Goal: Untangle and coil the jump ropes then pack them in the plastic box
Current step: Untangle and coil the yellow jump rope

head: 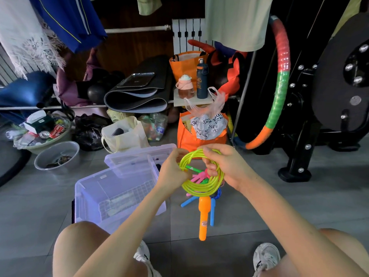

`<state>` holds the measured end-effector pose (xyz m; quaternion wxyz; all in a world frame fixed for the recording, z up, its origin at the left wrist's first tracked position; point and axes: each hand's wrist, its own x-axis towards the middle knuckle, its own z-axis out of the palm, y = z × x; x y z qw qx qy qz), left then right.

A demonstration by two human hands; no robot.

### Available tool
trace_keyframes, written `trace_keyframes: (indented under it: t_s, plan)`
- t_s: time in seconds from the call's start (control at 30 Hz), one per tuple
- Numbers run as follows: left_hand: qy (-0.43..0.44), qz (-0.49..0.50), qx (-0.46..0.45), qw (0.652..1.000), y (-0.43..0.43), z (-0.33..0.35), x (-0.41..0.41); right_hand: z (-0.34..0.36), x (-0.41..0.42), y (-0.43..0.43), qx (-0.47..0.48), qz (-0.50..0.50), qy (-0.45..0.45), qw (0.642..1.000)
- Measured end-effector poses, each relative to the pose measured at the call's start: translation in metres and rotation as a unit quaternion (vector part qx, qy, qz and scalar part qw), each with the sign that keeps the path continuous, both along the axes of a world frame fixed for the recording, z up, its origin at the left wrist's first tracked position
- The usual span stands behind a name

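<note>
A yellow-green jump rope (201, 188) is wound into a round coil, held in the air between both hands. My left hand (171, 172) grips the coil's left side. My right hand (223, 166) grips its top right, fingers curled through the loop. An orange handle (203, 216) hangs down from the coil. Below it on the floor lie more ropes with blue handles (212, 212) and pink handles (196, 177), partly hidden by the coil. The clear plastic box (87, 196) stands open on the floor to the left, its lid (139, 154) lying behind it.
An orange bag (187, 136) stuffed with plastic bags stands just behind my hands. A hoop (279, 86) and black gym machine (329, 96) are at the right. A grey basin (58, 154), a cloth bag (123, 134) and a shelf with mats lie to the left. My knees and shoes frame the bottom.
</note>
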<state>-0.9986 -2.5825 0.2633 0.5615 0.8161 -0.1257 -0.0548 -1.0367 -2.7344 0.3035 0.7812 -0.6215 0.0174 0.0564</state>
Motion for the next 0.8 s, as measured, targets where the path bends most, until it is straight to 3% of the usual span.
trace_keyframes:
  t_s: [0.07, 0.17, 0.23, 0.37, 0.5, 0.57, 0.63, 0.73, 0.8]
  plan:
    - [0.079, -0.115, -0.067, 0.988, 0.009, 0.002, 0.002, 0.001, 0.001, -0.006, 0.034, 0.009, 0.015, 0.999]
    - [0.194, -0.252, -0.162, 0.934, 0.020, 0.000, -0.002, 0.003, 0.004, -0.013, 0.090, 0.024, 0.029, 0.995]
    - [0.205, -0.262, -0.153, 0.931, 0.018, -0.004, -0.004, 0.005, 0.006, -0.018, 0.096, 0.019, 0.029, 0.995]
    - [0.254, -0.259, -0.225, 0.904, 0.017, -0.007, -0.007, 0.008, 0.009, -0.033, 0.117, 0.002, 0.033, 0.993]
    - [0.166, -0.184, -0.055, 0.967, 0.018, -0.020, -0.018, 0.017, 0.010, -0.045, 0.064, -0.017, 0.024, 0.998]
    - [0.033, -0.119, 0.047, 0.991, 0.025, -0.040, -0.017, 0.026, 0.009, -0.049, 0.005, -0.037, 0.013, 0.999]
    - [-0.082, -0.083, 0.154, 0.981, 0.037, -0.061, -0.012, 0.033, 0.009, -0.051, -0.040, -0.052, 0.000, 0.998]
    - [-0.113, -0.082, 0.163, 0.977, 0.042, -0.079, -0.006, 0.032, 0.009, -0.044, -0.070, -0.057, -0.003, 0.996]
    - [-0.073, -0.091, 0.147, 0.982, 0.035, -0.075, -0.004, 0.027, 0.009, -0.034, -0.079, -0.059, 0.004, 0.995]
